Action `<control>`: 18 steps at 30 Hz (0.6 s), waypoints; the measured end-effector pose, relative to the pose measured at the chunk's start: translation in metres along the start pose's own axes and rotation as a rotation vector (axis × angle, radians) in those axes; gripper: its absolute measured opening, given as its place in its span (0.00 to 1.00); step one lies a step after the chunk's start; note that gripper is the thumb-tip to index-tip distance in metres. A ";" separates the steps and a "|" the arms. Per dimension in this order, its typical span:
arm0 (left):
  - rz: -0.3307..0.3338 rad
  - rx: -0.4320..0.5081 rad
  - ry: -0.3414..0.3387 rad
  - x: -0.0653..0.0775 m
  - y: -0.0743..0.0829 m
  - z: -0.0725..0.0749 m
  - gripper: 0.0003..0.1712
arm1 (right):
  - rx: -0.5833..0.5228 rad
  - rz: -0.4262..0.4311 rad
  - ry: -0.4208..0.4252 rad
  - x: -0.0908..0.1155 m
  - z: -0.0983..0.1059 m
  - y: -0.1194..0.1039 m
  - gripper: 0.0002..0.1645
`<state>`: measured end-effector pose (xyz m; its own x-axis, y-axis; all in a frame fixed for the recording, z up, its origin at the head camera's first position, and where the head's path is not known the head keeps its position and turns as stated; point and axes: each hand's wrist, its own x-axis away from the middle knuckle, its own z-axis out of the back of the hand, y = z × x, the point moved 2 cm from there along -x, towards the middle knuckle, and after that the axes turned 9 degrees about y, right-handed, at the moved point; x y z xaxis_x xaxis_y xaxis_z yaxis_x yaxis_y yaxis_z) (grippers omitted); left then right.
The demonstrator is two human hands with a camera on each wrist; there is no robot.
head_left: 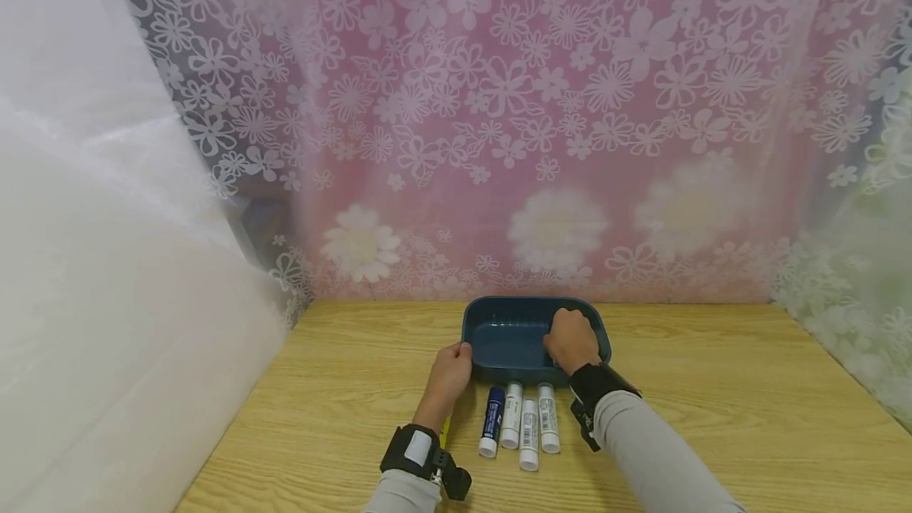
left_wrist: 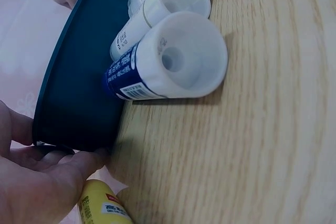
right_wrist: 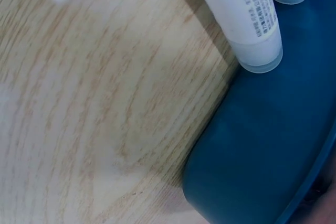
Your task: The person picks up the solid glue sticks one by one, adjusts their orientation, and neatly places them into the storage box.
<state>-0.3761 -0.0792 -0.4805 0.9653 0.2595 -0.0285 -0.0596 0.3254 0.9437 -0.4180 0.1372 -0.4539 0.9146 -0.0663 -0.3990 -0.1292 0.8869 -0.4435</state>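
Observation:
A dark teal plastic bin [head_left: 509,376] sits near the table's back edge. My left hand [head_left: 450,374] grips its left end, thumb at the rim and fingers around the outside, as the left wrist view [left_wrist: 44,177] also shows. My right hand [head_left: 573,341] reaches inside the bin's right half with its fingers bent; what they hold, if anything, is hidden. In front of the bin lie a navy glue stick [head_left: 492,422] and 3 white glue sticks [head_left: 529,434], white ends toward me. Beside my left hand is a yellow tube [left_wrist: 102,205], mostly hidden in the head view.
The wood-grain table [head_left: 712,402] extends to both sides of the bin. Behind it hangs a pink floral curtain [head_left: 499,101], close to the bin's back wall. A white sheet [head_left: 128,260] borders the left side.

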 end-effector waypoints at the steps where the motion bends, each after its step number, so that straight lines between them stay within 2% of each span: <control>1: -0.002 -0.003 -0.001 0.000 0.000 0.000 0.23 | -0.001 -0.004 -0.004 0.000 0.000 0.000 0.12; 8: 0.026 0.004 -0.018 -0.001 -0.001 -0.001 0.24 | -0.019 -0.013 -0.011 0.002 0.001 -0.001 0.11; 18: 0.035 0.001 -0.021 -0.002 -0.003 -0.002 0.24 | -0.048 -0.032 -0.029 0.002 0.000 -0.001 0.15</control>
<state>-0.3787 -0.0788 -0.4837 0.9679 0.2511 0.0115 -0.0930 0.3152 0.9445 -0.4162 0.1363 -0.4547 0.9291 -0.0804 -0.3609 -0.1172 0.8617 -0.4936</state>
